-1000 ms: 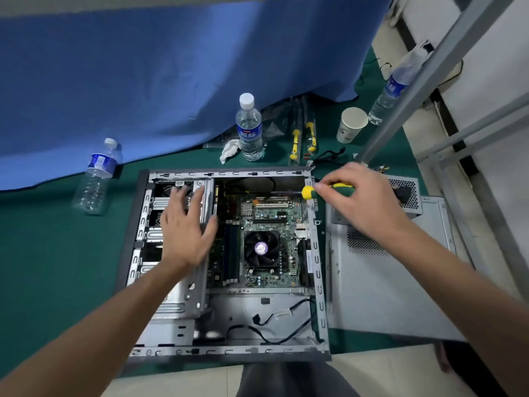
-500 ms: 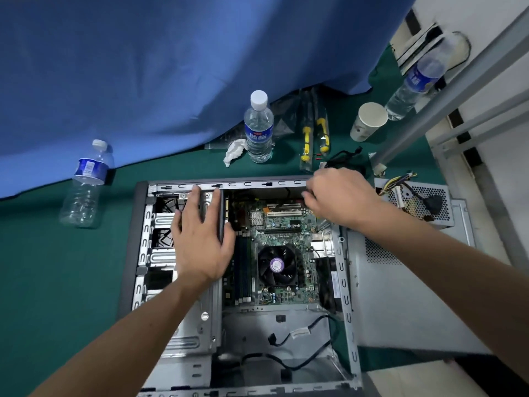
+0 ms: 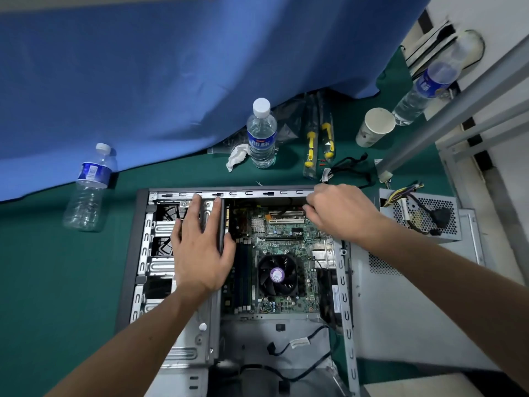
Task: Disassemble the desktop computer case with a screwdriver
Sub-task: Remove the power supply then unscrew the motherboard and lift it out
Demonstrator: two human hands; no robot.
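Here, a blue cloth (image 3: 171, 81) hangs across the back over a green table cover (image 3: 57, 267). The computer case (image 3: 137, 253) lies open on its side in the middle of that cover; inside it sit a green circuit board (image 3: 280, 233), a black round fan (image 3: 277, 275) near the centre, a metal drive cage (image 3: 160, 265) on the left and loose black cables (image 3: 315, 339) in the near bay. A grey side panel (image 3: 400, 310) lies flat just right of the case, with a perforated power supply box (image 3: 429, 216) on its far end, wires sticking out. Left hand (image 3: 200, 253): fingers straight and spread, palm flat on the drive cage, gripping nothing. Right hand (image 3: 340, 213): fingers curled down at the case's far right corner; what they hold is hidden, so cannot tell. Three water bottles: one (image 3: 262, 136) upright behind the case, partly full; one (image 3: 88, 187) at left, looks nearly empty; one (image 3: 423, 90) at far right, holding some water. Paper cup (image 3: 373, 127) near it, contents not visible. Two yellow-handled screwdrivers (image 3: 317, 141) in clear packs lie behind the case, beside a crumpled tissue (image 3: 236, 156).
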